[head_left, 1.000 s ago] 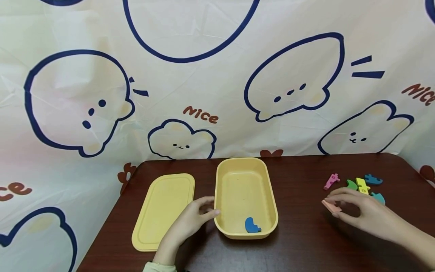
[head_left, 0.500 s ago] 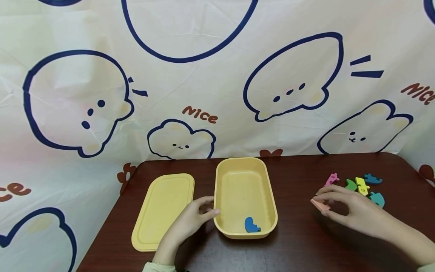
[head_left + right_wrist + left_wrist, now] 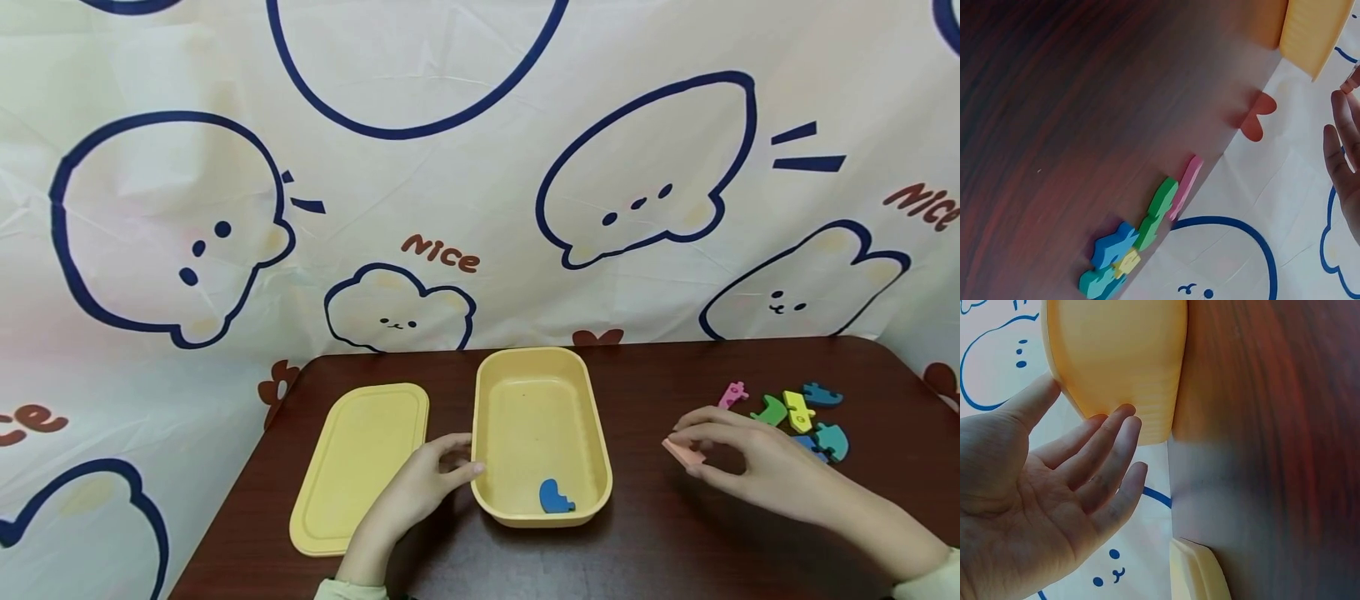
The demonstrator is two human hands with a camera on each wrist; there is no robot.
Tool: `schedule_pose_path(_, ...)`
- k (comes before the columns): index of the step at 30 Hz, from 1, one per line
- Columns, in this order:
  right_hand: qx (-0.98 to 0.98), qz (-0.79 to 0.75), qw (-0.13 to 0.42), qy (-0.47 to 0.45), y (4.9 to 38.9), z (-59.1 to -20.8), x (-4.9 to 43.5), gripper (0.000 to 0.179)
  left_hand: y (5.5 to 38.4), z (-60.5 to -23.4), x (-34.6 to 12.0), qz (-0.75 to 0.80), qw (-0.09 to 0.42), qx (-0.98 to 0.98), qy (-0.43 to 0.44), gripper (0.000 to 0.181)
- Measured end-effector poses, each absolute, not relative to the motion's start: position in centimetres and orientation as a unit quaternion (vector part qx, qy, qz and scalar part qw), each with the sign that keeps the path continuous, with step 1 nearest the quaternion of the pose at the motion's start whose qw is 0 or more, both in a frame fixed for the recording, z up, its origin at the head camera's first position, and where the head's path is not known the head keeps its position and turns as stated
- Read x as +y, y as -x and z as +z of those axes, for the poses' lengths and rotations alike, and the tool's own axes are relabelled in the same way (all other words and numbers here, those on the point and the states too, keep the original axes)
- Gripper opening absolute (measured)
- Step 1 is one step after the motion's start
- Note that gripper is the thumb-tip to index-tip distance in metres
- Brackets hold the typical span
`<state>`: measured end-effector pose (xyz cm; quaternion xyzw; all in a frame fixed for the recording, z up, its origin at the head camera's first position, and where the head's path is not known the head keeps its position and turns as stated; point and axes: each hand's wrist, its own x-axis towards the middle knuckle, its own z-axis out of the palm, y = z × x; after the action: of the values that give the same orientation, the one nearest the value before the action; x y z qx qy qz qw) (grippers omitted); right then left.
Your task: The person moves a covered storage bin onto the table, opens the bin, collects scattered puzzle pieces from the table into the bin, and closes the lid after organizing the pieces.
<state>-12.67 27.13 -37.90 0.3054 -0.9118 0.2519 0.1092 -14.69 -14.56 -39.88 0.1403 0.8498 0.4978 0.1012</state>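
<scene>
Now, salmon piece [image 3: 683, 452], at fingertips [image 3: 684, 434]; pinched by right hand [image 3: 780, 465]

Screened tabletop corner with a play-area look; whether it is belonging to a home or a studio cannot be told. A dark, wood-grained table [image 3: 645, 550] is stretching beneath the left hand [image 3: 423, 479] and the right hand [image 3: 772, 462]. Beyond both hands, a pale, creased cloth [image 3: 495, 183] is hanging like a wall behind the far edge. Its animal drawings [image 3: 401, 323], red "Nice" lettering [image 3: 450, 257] and red flowers [image 3: 596, 337] are lending a childlike air. Beyond the right hand, bright puzzle pieces [image 3: 798, 411] are lying; a yellow box [image 3: 536, 425] is standing at the left hand, touching it.
</scene>
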Motion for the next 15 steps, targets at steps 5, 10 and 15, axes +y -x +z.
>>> schedule_pose_path(5,-0.909,0.258,0.104,-0.31,12.8,-37.8,26.5,0.047,14.7,-39.9,-14.6,0.5,0.102,0.848,-0.14,0.046)
schedule_pose_path(10,-0.907,0.263,0.106,-0.31,12.9,-37.7,25.9,0.045,14.8,-40.0,-14.6,0.5,0.101,0.848,-0.141,0.045)
schedule_pose_path(15,-0.905,0.27,0.106,-0.31,13.0,-37.6,25.1,0.048,14.9,-40.0,-14.6,0.501,0.1,0.848,-0.143,0.045)
